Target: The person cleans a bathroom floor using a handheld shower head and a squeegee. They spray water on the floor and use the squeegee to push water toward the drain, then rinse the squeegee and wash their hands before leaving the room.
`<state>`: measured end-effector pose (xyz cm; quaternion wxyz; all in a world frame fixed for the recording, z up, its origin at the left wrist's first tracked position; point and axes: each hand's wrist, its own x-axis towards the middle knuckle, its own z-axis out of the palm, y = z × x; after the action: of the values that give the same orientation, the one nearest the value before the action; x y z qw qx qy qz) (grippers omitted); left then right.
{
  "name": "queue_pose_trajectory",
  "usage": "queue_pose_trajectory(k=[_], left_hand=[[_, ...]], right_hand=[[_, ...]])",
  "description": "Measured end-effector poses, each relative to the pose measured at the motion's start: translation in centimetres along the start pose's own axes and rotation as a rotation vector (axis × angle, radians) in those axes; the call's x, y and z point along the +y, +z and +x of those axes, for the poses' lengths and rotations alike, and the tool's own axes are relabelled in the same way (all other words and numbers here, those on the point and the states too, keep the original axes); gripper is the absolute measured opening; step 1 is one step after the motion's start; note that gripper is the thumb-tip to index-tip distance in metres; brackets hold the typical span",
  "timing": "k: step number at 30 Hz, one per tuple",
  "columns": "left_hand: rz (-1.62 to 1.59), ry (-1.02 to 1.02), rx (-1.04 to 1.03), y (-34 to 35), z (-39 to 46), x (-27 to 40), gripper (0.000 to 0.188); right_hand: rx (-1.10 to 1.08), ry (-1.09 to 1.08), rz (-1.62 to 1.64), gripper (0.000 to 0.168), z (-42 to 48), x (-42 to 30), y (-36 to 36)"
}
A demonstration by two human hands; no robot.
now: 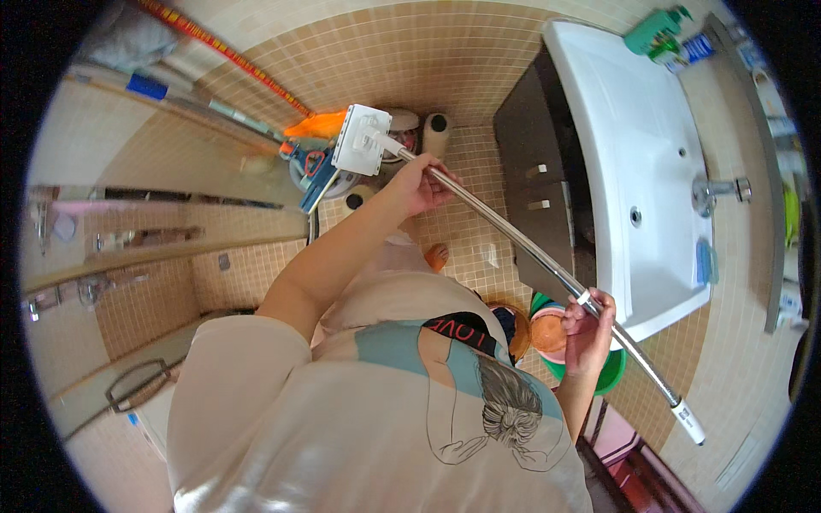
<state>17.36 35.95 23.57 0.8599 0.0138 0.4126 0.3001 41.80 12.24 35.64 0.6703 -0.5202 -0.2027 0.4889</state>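
Observation:
A long metal telescopic pole (513, 236) slants across the view in front of my body. A white rectangular flat mop head (362, 140) is at its upper left end, and a white end cap (688, 422) at its lower right end. My left hand (424, 185) holds the pole just below the mop head, fingers curled round it. Farther down, at a white collar on the pole, my right hand (589, 330) holds it with the palm turned up. The mop head is raised above the floor.
A white washbasin (654, 160) on a dark cabinet (539, 173) stands at the right. Blue cleaning tools (317, 183), an orange item (317, 125) and bottles (437, 134) stand by the far wall. Glass shower panels line the left. Green basins (612, 372) lie below my right hand.

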Motion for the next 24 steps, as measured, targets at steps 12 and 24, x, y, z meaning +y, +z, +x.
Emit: queue_pose_trajectory(k=[12, 24], left_hand=[[-0.324, 0.004, 0.434, -19.0, -4.6, 0.4, 0.034], [0.149, 0.472, 0.604, -27.4, -19.6, 5.2, 0.030]], right_hand=[[-0.526, 0.081, -0.392, 0.011, 6.1, 1.0, 16.4], [-1.160, 0.161, -0.622, 0.010, 5.4, 23.6, 34.5]])
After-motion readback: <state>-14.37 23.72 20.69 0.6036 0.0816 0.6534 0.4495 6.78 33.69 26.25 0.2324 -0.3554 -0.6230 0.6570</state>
